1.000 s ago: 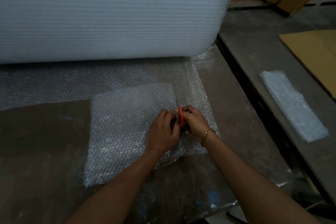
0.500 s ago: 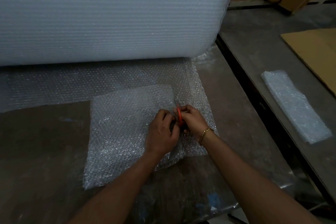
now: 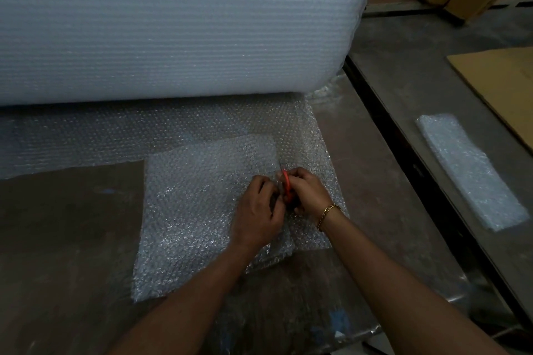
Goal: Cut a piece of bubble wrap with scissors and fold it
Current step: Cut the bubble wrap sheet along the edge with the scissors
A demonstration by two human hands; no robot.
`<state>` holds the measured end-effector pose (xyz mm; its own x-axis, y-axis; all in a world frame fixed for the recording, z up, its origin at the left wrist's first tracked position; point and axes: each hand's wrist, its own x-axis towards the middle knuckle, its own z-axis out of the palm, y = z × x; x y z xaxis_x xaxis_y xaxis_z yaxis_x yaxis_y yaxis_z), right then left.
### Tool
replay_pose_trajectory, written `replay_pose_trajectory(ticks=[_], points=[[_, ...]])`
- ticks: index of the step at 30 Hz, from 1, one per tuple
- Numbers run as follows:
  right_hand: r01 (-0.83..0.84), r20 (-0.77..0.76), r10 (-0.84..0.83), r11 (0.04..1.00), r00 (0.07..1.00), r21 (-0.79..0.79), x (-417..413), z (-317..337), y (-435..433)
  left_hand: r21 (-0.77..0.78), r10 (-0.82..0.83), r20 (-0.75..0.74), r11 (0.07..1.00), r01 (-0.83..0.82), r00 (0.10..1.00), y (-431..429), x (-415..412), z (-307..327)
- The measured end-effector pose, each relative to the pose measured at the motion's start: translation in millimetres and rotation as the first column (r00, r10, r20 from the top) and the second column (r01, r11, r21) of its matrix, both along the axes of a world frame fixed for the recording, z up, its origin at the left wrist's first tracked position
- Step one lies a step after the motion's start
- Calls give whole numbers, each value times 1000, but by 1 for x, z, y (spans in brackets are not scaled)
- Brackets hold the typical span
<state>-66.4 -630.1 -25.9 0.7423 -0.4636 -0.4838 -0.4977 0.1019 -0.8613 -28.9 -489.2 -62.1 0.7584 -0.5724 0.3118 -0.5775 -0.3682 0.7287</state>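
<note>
Right hand (image 3: 310,196), centre frame, is clenched round red scissors (image 3: 286,185), blades pointing up-frame into the wrap (image 3: 196,210). Left hand (image 3: 258,216), touching it, pinches the wrap with curled fingers. The wrap lies flat on the table (image 3: 66,239), below the roll (image 3: 173,23) across the top.
</note>
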Motion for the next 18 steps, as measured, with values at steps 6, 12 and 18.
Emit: replay_pose_trajectory(ticks=[6, 12, 18], points=[[14, 11, -15, 1000, 1000, 18, 9, 1, -1, -7, -11, -6, 1000, 11, 1000, 0, 1, 0], [4, 19, -3, 1000, 1000, -25, 7, -1, -2, 2, -11, -9, 1000, 11, 1000, -1, 0, -2], [-19, 22, 20, 998, 1000, -52, 3, 3, -3, -6, -13, -12, 1000, 13, 1000, -1, 0, 0]])
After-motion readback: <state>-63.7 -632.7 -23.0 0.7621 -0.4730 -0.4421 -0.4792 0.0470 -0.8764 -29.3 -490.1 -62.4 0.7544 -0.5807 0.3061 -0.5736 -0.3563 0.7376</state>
